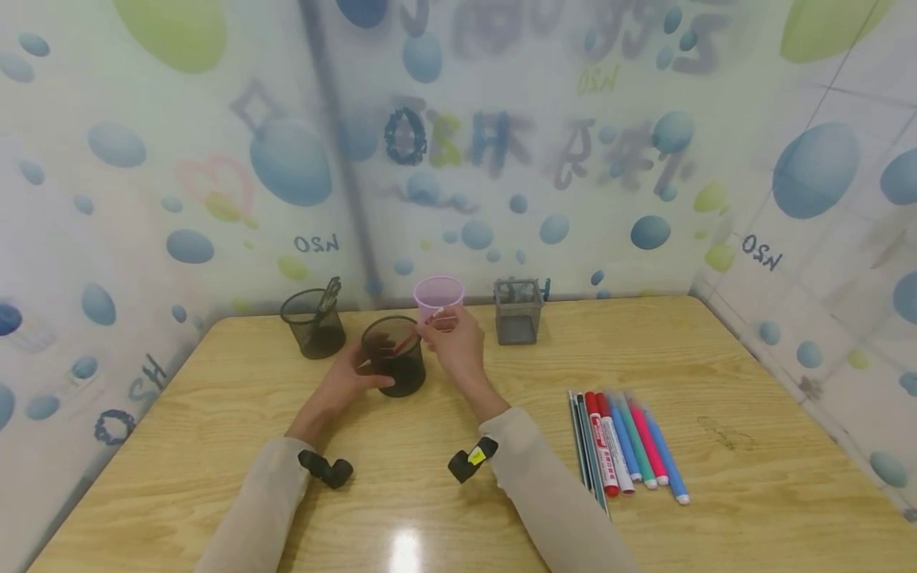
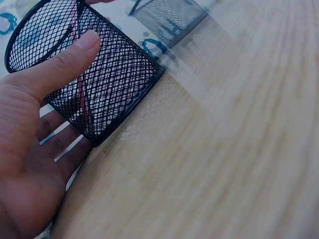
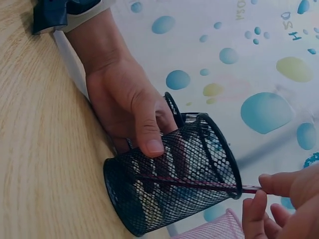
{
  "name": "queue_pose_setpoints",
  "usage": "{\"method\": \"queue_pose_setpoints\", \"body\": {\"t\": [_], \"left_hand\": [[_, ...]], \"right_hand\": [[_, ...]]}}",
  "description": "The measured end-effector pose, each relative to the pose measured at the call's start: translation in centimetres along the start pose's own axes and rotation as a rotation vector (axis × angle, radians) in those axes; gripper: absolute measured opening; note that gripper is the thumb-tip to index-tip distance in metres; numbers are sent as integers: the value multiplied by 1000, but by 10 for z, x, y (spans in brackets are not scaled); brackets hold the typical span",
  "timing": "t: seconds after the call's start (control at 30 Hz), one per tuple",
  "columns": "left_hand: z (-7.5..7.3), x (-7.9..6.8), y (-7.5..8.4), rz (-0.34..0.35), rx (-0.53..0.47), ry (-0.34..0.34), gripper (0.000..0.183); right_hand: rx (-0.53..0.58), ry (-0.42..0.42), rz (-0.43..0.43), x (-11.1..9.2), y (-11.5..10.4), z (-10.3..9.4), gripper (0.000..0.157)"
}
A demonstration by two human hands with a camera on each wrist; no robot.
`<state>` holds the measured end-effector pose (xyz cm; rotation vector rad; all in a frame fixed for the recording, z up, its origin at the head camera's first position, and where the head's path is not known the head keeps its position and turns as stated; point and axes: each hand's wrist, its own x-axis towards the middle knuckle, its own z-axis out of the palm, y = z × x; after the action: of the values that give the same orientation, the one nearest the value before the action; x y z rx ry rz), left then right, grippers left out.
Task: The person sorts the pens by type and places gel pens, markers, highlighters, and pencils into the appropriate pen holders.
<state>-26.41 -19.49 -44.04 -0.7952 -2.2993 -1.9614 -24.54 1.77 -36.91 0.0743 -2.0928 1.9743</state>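
Note:
A black round mesh pen cup [image 1: 403, 376] stands upright on the table. My left hand [image 1: 349, 377] grips it from the left; in the left wrist view the thumb lies on the near side, with the other fingers behind the mesh. At the cup's right rim, my right hand [image 1: 458, 344] pinches the upper end of a slim dark-red pencil [image 3: 199, 184]. The pencil slants down inside the cup and shows through the mesh.
Another black mesh cup [image 1: 320, 334] holding dark items stands left. Behind are a pink mesh cup [image 1: 439, 293] and a square grey mesh holder [image 1: 517, 325]. Pencils [image 1: 582, 442], red-and-white markers [image 1: 605, 446] and several coloured felt pens [image 1: 648, 450] lie at right. A patterned wall backs the table.

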Motion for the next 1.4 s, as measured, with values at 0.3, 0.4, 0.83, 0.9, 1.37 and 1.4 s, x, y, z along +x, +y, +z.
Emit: {"method": "queue_pose_setpoints", "body": {"t": [0.3, 0.4, 0.83, 0.9, 1.37, 1.4], "left_hand": [[-1, 0, -2, -8, -11, -2, 73], [-1, -1, -3, -12, -19, -4, 73], [0, 0, -2, 3, -6, -1, 71], [-1, 0, -2, 5, -3, 0, 71], [0, 0, -1, 0, -8, 5, 71], [0, 0, 0, 0, -6, 7, 71]], "right_hand": [[-102, 9, -67, -2, -8, -9, 27], [-149, -2, -73, -1, -8, -10, 21], [-88, -40, -75, 3, -9, -12, 12], [-54, -55, -55, 4, -8, -11, 13], [-122, -154, 23, 3, -14, -31, 38], [-135, -162, 27, 2, -15, -34, 37]]}}
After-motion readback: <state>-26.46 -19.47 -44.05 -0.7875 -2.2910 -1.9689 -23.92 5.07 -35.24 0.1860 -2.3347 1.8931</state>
